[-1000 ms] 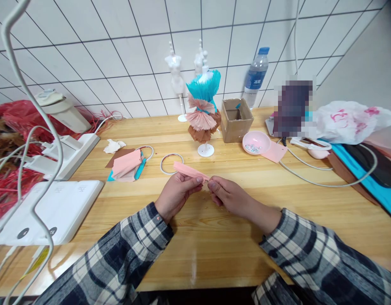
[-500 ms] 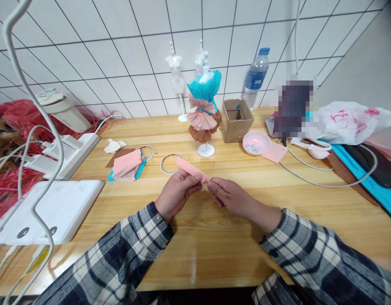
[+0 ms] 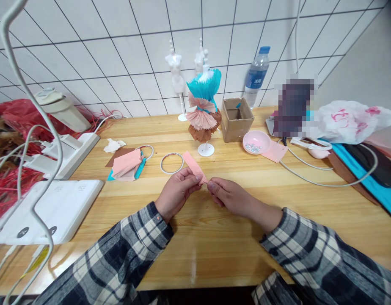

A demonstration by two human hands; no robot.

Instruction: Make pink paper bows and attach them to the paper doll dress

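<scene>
Between my two hands is a narrow strip of pink crepe paper (image 3: 193, 164), its near edge frayed or notched. My left hand (image 3: 179, 189) pinches it between thumb and fingers, with the free end slanting up and left. My right hand (image 3: 226, 193) grips the strip's near right end with closed fingertips. Just beyond stands a small white dress-form mannequin (image 3: 206, 150) clothed in ruffled paper: a turquoise top (image 3: 205, 86), a pink middle (image 3: 202, 116) and a brown skirt (image 3: 200, 134). A thin ring-shaped coil (image 3: 172, 172) lies left of the strip.
Folded crepe paper (image 3: 127, 164) lies at left, near crumpled tissue (image 3: 113, 145). Behind stand a bare mannequin (image 3: 176, 72), a cardboard box (image 3: 236, 125) and a water bottle (image 3: 257, 76). A pink bowl (image 3: 257, 137) holds small shiny pieces. A power strip (image 3: 76, 156) and cables occupy the left.
The strip's free end has swung upward and to the right, so it stands steeper and the ring shows more fully. Both hands stay nearly in place, holding the strip.
</scene>
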